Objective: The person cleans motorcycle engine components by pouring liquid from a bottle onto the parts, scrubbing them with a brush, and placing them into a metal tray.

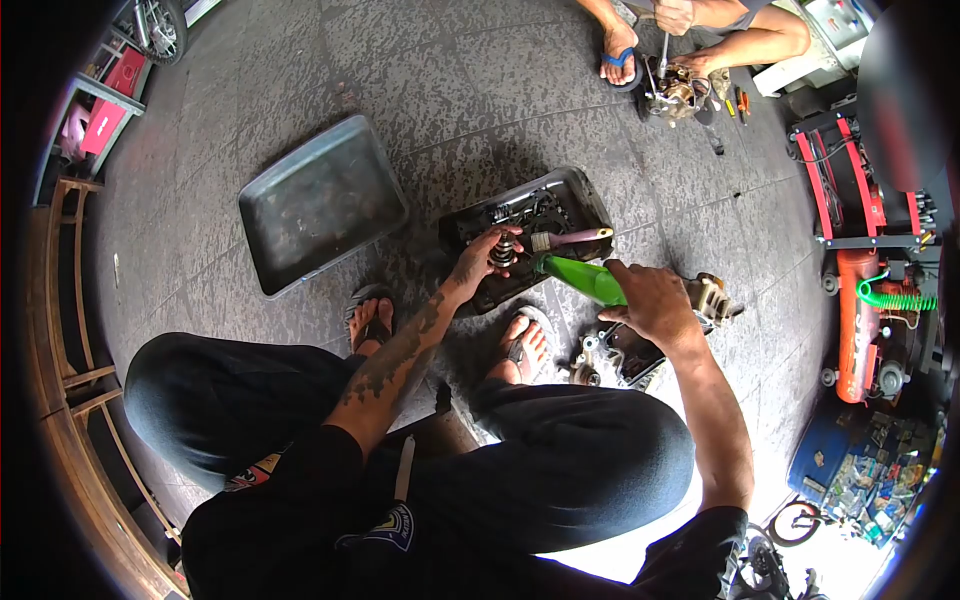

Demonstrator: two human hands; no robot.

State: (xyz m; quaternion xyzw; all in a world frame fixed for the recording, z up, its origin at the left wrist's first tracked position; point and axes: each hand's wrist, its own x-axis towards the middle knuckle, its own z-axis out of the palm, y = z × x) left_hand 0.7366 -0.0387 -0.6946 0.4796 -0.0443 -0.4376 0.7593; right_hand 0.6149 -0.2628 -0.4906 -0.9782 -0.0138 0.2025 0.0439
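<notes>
My left hand [482,262] is closed round a small, round, ridged metal part [503,250], over the near-left side of a dark tray [592,192]. My right hand [655,303] grips a green bottle [582,279], which lies tilted with its neck pointing left, close to the metal part. Any liquid leaving the bottle is too small to make out. A paintbrush [573,239] with a pale bristle end and dull purple handle rests across the tray, its handle tip over the right rim. Several dark small parts [540,210] lie in the tray behind it.
An empty-looking grey tray [325,205] lies to the left. Metal engine parts [600,355] sit by my right foot. Another person's hand [675,15] holds a tool over an engine [675,92]. A red tool cart [855,180] and an orange tank [856,320] stand right.
</notes>
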